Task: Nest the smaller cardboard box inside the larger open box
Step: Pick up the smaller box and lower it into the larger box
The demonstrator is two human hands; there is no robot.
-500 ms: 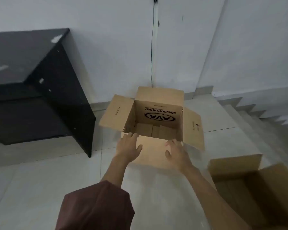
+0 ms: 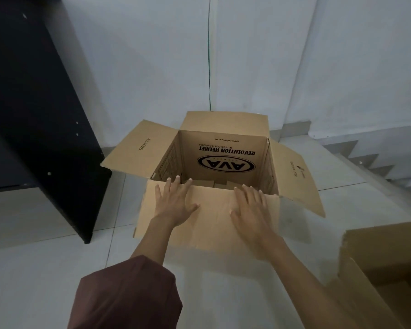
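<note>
- At the near right edge, part of a second cardboard box [image 2: 387, 269] is seen on the floor [image 2: 45, 269]; which of the two boxes is the smaller cannot be told, since this one is cut off by the frame.
- Both hands are laid flat, fingers spread, on the near flap [image 2: 209, 217] of the printed box [image 2: 223, 148]: the left hand [image 2: 176, 203] towards its left side, the right hand [image 2: 252, 210] towards its right. Nothing is pinched or gripped.
- The step in hand is judged to be the folding back of this flap so that the mouth is kept clear.
- Even pressure should be applied by both palms, so the flap is creased along its hinge and not torn.
- The side flaps [image 2: 138, 148] are already splayed outward and should be left so.
- Loose cardboard pieces [image 2: 220, 184] are glimpsed on the bottom of the box; they may need to be flattened or removed before anything is seated level.
- Beyond, the back flap [image 2: 223, 121] stands upright near the wall [image 2: 152, 67].
</note>
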